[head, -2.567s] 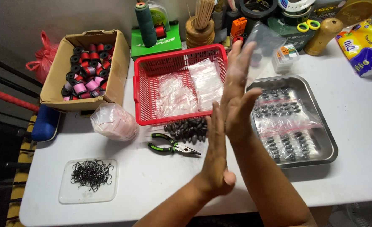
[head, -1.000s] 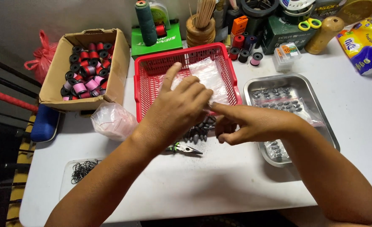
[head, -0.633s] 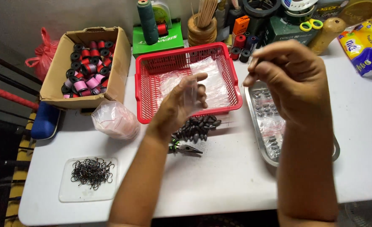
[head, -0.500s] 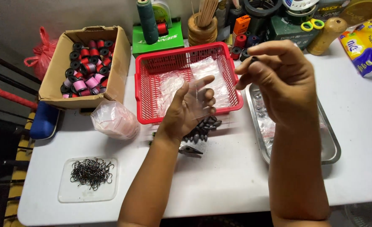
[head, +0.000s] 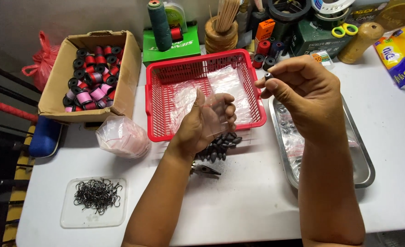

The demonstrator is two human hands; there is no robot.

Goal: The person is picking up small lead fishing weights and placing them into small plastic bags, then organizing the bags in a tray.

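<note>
Two hands work just in front of the red basket (head: 166,77). Left hand (head: 207,123) holds a small clear bag (head: 215,111), fingers half-curled. Right hand (head: 301,89), lifted vs. a moment ago, now pinches a dark sinker (head: 268,76) (above metal tray (head: 362,151)), approx. beside the bag.

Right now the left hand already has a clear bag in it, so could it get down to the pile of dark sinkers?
Probably yes: the left hand hovers just above the sinkers, nothing between, though the clear bag occupies its fingers.
</note>
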